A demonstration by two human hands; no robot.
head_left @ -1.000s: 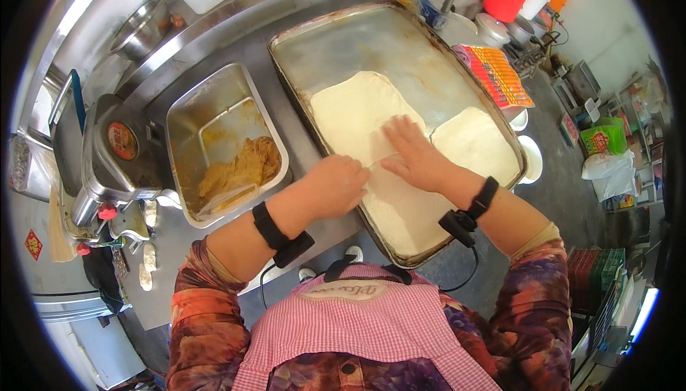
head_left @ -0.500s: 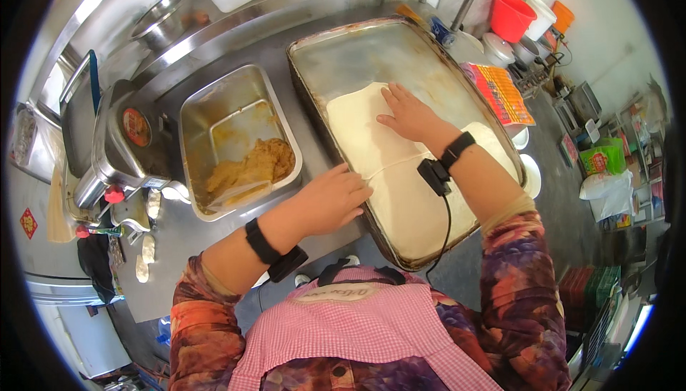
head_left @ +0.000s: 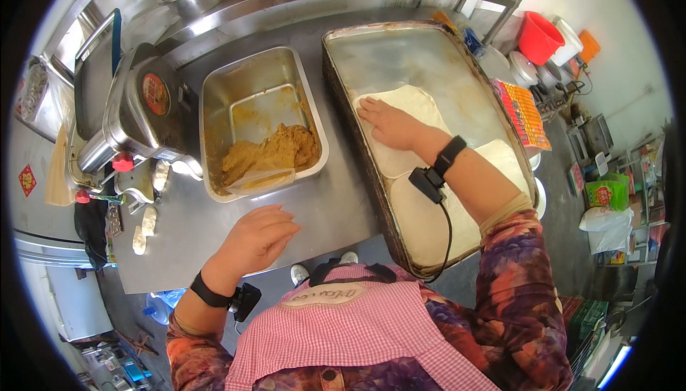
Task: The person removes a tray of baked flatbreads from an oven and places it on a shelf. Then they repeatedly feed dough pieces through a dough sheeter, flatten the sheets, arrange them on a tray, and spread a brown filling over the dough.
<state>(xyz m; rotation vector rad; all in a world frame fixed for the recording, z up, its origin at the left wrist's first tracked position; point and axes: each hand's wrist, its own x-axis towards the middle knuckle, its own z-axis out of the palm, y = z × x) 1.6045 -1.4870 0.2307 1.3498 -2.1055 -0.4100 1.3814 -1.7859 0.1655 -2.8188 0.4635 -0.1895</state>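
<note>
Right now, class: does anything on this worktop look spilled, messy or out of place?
Brown paste is smeared up the walls of the steel pan. Small dough lumps lie loose at the counter's left edge. The dough sheets lie flat in the tray.

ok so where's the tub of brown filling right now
In the head view the tub of brown filling sits on the steel table, left of the big dough tray, right of the metal machine, and just beyond the left hand.
</note>
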